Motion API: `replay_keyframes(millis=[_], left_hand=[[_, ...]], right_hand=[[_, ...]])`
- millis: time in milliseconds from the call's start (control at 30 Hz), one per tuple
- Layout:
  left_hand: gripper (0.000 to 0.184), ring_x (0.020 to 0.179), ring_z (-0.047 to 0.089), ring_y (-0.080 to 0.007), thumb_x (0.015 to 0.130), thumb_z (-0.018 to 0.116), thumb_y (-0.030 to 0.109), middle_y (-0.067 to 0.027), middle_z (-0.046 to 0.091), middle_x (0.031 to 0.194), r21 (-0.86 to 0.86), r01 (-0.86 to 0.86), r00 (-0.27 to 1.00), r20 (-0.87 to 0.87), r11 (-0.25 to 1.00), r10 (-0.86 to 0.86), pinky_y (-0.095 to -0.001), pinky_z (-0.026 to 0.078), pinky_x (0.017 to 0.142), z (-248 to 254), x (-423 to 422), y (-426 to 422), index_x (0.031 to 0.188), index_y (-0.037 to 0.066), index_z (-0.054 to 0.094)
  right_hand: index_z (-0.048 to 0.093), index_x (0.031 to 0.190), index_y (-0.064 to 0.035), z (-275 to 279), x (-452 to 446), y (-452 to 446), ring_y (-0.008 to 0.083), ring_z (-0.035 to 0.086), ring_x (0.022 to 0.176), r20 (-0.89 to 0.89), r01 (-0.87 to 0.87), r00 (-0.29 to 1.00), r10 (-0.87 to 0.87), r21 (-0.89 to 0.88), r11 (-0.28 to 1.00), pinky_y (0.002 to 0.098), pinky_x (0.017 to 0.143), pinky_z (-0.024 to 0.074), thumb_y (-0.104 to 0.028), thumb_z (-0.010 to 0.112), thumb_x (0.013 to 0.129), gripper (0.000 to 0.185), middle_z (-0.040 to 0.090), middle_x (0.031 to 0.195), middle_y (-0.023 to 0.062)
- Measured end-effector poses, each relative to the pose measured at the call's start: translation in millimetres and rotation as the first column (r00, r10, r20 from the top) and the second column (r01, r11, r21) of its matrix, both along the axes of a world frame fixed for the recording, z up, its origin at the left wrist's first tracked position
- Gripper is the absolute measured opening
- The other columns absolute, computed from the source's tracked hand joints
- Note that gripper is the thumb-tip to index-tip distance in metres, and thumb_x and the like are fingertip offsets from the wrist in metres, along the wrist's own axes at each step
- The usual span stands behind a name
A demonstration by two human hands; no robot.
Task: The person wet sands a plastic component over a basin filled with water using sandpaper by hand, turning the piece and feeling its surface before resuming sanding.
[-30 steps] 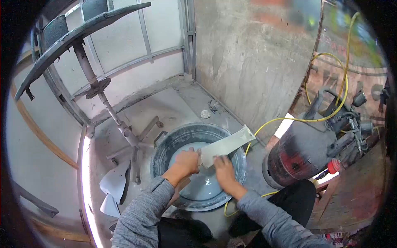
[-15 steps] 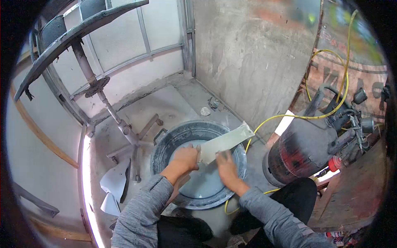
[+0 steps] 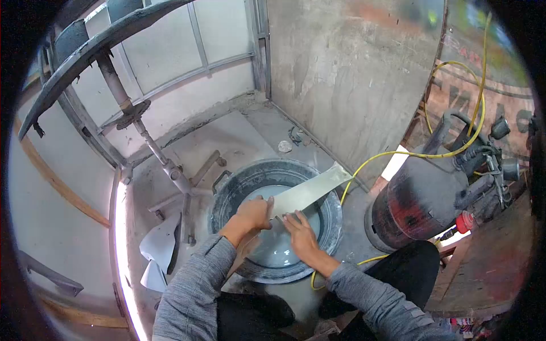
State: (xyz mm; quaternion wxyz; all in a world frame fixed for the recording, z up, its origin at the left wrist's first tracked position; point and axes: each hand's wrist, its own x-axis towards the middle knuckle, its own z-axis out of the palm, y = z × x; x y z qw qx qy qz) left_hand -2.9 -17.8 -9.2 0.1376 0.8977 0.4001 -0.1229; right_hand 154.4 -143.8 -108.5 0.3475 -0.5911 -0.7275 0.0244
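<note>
A long pale panel [image 3: 310,193] slants over a wide dark metal basin [image 3: 220,200] holding cloudy, milky water [image 3: 278,250]. My left hand [image 3: 254,214] is closed around the panel near its left part; a brownish strip shows below that wrist, and I cannot tell whether it belongs to the same piece. My right hand [image 3: 303,234] has its fingers stretched out, their tips touching the panel's lower edge. Whether anything thin lies under those fingertips is hidden. The panel's far right end reaches past the basin's rim.
A dark, red-stained tank [image 3: 415,199] with spray guns [image 3: 500,170] stands at the right, a yellow hose [image 3: 398,152] looping from it. At the left is a metal stand [image 3: 179,179], with white curved pieces [image 3: 159,244] on the floor. A board [image 3: 347,74] leans behind.
My right hand, blurred before, now shows its fingers spread at the panel's lower edge, slightly left of where it was. My left hand keeps its hold. The view has shifted slightly.
</note>
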Motion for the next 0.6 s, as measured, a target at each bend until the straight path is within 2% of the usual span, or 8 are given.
replay_keyframes(millis=[67,167,200,300,400,467,567,600], left_hand=[[0.089,0.104,0.062,-0.0372,0.065,0.079,0.037,-0.0222,0.057,0.119,0.056,0.049,0.998,0.033,0.997,-0.051,-0.0428,0.053,0.089,-3,-5,3,0.141,0.006,0.044],[0.090,0.105,0.062,-0.0370,0.064,0.079,0.038,-0.0223,0.058,0.118,0.000,0.008,1.000,-0.013,1.000,-0.008,-0.0421,0.053,0.089,-11,-1,3,0.141,0.005,0.044],[0.090,0.105,0.062,-0.0370,0.064,0.079,0.038,-0.0223,0.058,0.118,-0.011,0.006,1.000,-0.009,1.000,-0.006,-0.0421,0.053,0.089,-19,-3,4,0.141,0.005,0.044],[0.091,0.107,0.060,-0.0397,0.067,0.079,0.035,-0.0217,0.056,0.123,-0.016,0.055,0.998,-0.020,0.998,-0.055,-0.0430,0.052,0.090,-26,-13,10,0.144,0.008,0.039],[0.089,0.114,0.056,-0.0424,0.073,0.077,0.029,-0.0215,0.048,0.136,0.065,-0.016,1.000,-0.004,0.998,0.016,-0.0500,0.050,0.093,-34,-19,-4,0.149,0.016,0.033],[0.092,0.127,0.042,-0.0492,0.073,0.074,0.016,-0.0232,0.031,0.150,0.128,0.009,0.999,0.045,0.992,-0.015,-0.0578,0.043,0.099,-46,-20,-6,0.152,0.024,0.026],[0.079,0.136,0.035,-0.0419,0.080,0.068,0.015,-0.0181,0.026,0.155,0.159,0.139,0.990,0.004,0.977,-0.142,-0.0635,0.038,0.101,-52,-29,-7,0.149,0.030,0.033],[0.074,0.140,0.030,-0.0400,0.080,0.065,0.011,-0.0161,0.025,0.155,0.242,0.227,0.973,-0.024,0.943,-0.228,-0.0605,0.037,0.104,-57,-32,-10,0.147,0.029,0.038]], right_hand=[[0.061,0.122,0.0018,2,13,8,0.0431,0.045,0.128,-0.023,0.011,1.000,-0.013,-0.092,0.996,0.0460,0.106,0.0415,0.002,0.052,0.078,0.045,0.060,0.127,0.0179],[0.061,0.121,0.0033,-12,-1,11,0.0453,0.045,0.126,-0.028,0.007,1.000,-0.008,-0.038,0.999,0.0464,0.109,0.0372,0.006,0.053,0.072,0.049,0.059,0.130,0.0178],[0.061,0.120,0.0027,-7,-7,6,0.0446,0.045,0.127,-0.044,-0.088,0.995,0.086,-0.046,0.995,0.0468,0.109,0.0371,0.006,0.053,0.072,0.049,0.059,0.129,0.0171],[0.062,0.119,0.0017,15,1,4,0.0445,0.044,0.128,-0.030,-0.151,0.988,0.150,-0.053,0.987,0.0466,0.110,0.0367,0.006,0.053,0.072,0.048,0.061,0.127,0.0170],[0.063,0.119,0.0015,-3,16,18,0.0439,0.044,0.128,0.088,-0.039,0.995,0.041,-0.019,0.999,0.0455,0.110,0.0362,0.006,0.054,0.072,0.048,0.060,0.127,0.0171],[0.062,0.120,0.0018,-24,22,25,0.0430,0.045,0.128,0.151,0.032,0.988,-0.030,-0.014,0.999,0.0447,0.111,0.0355,0.005,0.058,0.070,0.051,0.059,0.128,0.0177],[0.062,0.121,0.0021,-19,27,32,0.0432,0.044,0.128,0.133,0.105,0.986,-0.099,-0.034,0.994,0.0446,0.112,0.0345,0.005,0.060,0.068,0.053,0.059,0.129,0.0182],[0.062,0.122,0.0024,-19,31,35,0.0441,0.043,0.129,0.149,0.108,0.984,-0.100,-0.043,0.993,0.0443,0.112,0.0332,0.005,0.062,0.066,0.056,0.059,0.130,0.0187]])
